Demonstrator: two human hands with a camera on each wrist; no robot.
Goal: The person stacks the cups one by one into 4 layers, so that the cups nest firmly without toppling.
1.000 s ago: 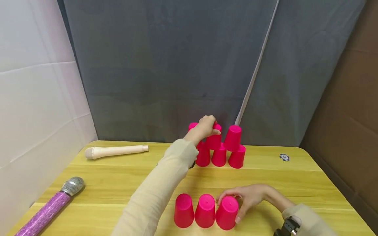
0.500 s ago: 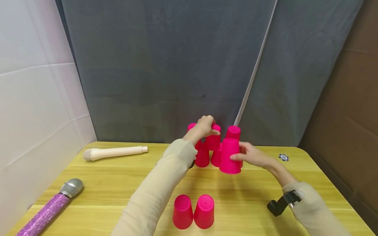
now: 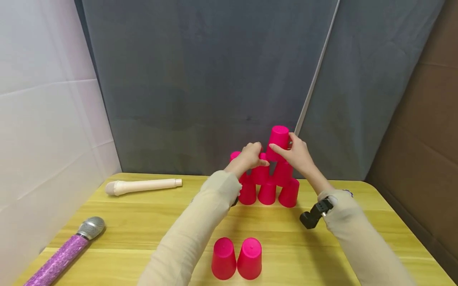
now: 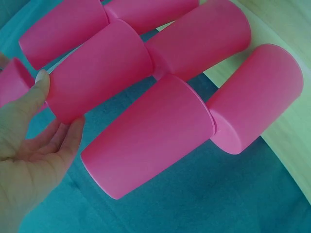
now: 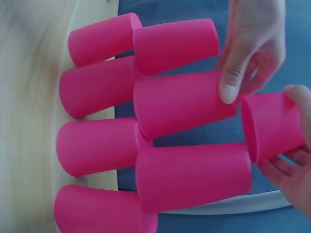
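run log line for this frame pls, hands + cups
left hand: steadies second-row cup | right hand: holds top cup above pyramid | table: two spare cups near front edge

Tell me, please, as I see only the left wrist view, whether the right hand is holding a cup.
Observer: Yes. In the head view the right hand grips a pink cup, upside down, at the top of the stack, just above the second-row cup that the left hand pinches.
Operator: Thank you. Are any cups standing away from the stack?
Observer: Two spare cups stand upside down, side by side, near the front edge of the table.
Operator: Is anything else lying on the table?
Observer: A purple microphone lies at the near left, and a cream microphone at the far left.
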